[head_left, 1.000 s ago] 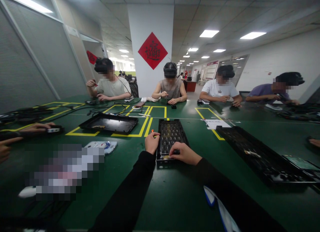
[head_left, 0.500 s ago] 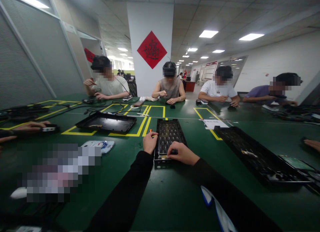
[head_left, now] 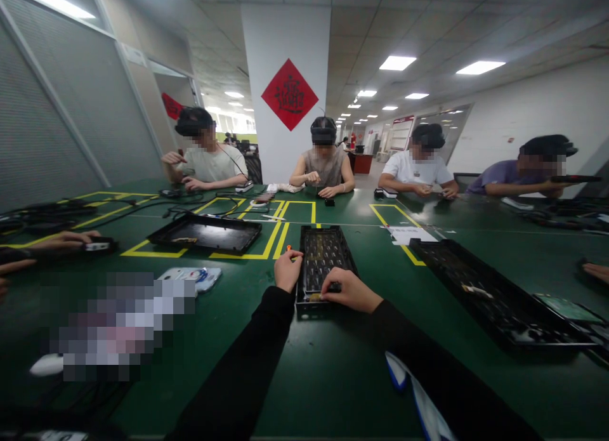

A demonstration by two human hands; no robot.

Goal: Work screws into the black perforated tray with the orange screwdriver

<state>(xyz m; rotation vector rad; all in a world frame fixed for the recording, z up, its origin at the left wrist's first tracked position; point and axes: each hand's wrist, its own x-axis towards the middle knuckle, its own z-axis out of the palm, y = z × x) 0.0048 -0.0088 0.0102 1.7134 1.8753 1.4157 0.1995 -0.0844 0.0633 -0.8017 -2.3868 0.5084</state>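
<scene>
A black gridded keyboard frame (head_left: 328, 254) lies lengthwise on the green table (head_left: 333, 365) straight ahead of me. My left hand (head_left: 287, 269) rests at the frame's left edge, closed on a small tool with an orange tip (head_left: 288, 248). My right hand (head_left: 347, 290) lies on the frame's near end, fingers pressed down by a small black part and a yellowish piece (head_left: 314, 296). Whether it grips anything is unclear. Both arms wear black sleeves.
A black tray (head_left: 207, 233) sits in a yellow-taped box at left, a white packet (head_left: 193, 278) nearer me. A long black frame (head_left: 480, 289) lies at right. Several people sit across the table working; another person's hands (head_left: 61, 241) are at far left.
My hands stay at the frame almost unchanged; the view shifted slightly. The person at the far right has raised a dark object.
</scene>
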